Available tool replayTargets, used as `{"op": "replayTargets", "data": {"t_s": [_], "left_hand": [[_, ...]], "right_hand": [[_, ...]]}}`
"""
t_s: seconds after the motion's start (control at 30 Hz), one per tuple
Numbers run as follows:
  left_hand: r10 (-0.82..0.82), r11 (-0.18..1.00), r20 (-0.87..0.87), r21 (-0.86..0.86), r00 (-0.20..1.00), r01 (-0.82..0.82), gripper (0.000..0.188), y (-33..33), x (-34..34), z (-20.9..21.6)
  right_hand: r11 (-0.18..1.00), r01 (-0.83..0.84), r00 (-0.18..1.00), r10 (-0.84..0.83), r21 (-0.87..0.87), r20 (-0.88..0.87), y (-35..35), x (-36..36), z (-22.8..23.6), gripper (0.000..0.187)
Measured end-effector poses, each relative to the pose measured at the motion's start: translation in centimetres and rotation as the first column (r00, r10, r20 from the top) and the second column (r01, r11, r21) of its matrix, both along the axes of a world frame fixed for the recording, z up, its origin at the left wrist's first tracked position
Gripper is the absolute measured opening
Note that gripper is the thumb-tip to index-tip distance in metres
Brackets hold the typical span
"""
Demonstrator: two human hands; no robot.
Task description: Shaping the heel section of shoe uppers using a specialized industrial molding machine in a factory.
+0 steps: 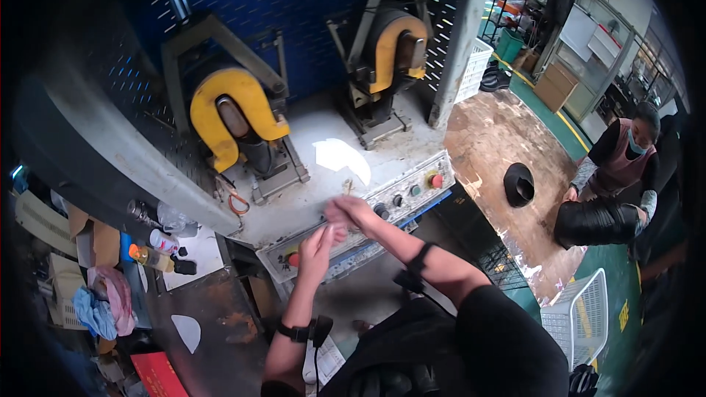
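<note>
My left hand [317,247] is raised in front of the machine's control panel [401,202], its fingers curled and pressed together. Whatever they may hold is too small or hidden. Close above it, my right hand [350,215] is blurred by motion, so its fingers do not show clearly. Just beyond both hands, a white curved sheet piece [343,159] lies on the machine's pale ledge. Two yellow U-shaped pads on metal frames stand behind: the left press head [213,114] and the right press head [390,51].
Red button [436,181] sits at the panel's right end. To the left, a dark table [213,309] bears another white piece [187,332] and bottles. On the right, a worn wooden table [478,129] holds a black rounded item [519,185]; a co-worker [625,151] handles a black bundle [596,223] there.
</note>
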State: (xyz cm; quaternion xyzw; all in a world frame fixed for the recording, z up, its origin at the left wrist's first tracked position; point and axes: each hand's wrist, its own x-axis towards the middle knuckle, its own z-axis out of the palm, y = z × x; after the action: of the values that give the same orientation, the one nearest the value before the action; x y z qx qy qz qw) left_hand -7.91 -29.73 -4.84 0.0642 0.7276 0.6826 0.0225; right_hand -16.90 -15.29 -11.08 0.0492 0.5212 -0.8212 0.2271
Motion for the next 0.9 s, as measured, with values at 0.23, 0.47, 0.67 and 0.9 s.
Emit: {"op": "replayTargets", "data": {"t_s": [0.23, 0.47, 0.67, 0.9], "left_hand": [[-0.142, 0.977, -0.34, -0.201, 0.93, 0.076, 0.024, 14.8, -8.8, 6.3], [-0.148, 0.418, -0.728, -0.659, 0.669, -0.625, 0.055, 24.2, -18.9, 10.4], [-0.092, 0.239, -0.763, -0.641, 0.64, -0.73, 0.016, 25.7, -21.2, 11.0], [-0.33, 0.349, -0.697, -0.716, 0.636, -0.604, 0.011, 25.6, -11.9, 13.5]], "right_hand": [[0.971, 0.153, 0.958, -0.191, 0.183, 0.213, 21.7, 11.5, -3.5, 0.021], [0.962, 0.172, 0.948, -0.22, 0.212, 0.228, 37.9, 14.3, -4.6, 0.02], [0.934, 0.271, 0.899, -0.332, 0.234, 0.284, 48.8, 15.9, -6.0, 0.018], [0.909, 0.378, 0.862, -0.415, 0.174, 0.291, 51.0, 17.3, -5.1, 0.016]]}}
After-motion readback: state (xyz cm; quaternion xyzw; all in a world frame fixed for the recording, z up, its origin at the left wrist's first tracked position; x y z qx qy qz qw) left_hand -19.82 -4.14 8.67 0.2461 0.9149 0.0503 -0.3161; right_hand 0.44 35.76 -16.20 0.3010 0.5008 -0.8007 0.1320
